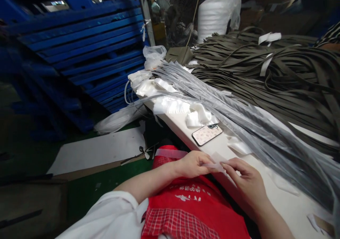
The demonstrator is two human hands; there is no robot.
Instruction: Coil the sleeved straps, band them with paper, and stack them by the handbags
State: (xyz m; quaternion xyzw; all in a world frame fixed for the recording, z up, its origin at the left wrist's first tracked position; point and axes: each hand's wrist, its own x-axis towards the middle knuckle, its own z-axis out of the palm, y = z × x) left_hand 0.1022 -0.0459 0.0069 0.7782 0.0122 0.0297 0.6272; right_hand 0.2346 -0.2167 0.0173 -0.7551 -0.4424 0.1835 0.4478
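Over the red apron, my left hand is closed on a thin, translucent whitish strip. My right hand pinches the same strip between thumb and fingers, close to the left fingertips. A tail of translucent strip runs out on the far side of my left wrist and lies across the apron. Just beyond my hands, a phone in a patterned case rests on the white table. Glossy white ribbon pieces lie behind the phone.
Long grey translucent strips stretch along the table. Behind them is a large heap of dark olive straps. Stacked blue pallets stand at the left. White board lies on the green floor. A plastic-wrapped white roll stack is at the back.
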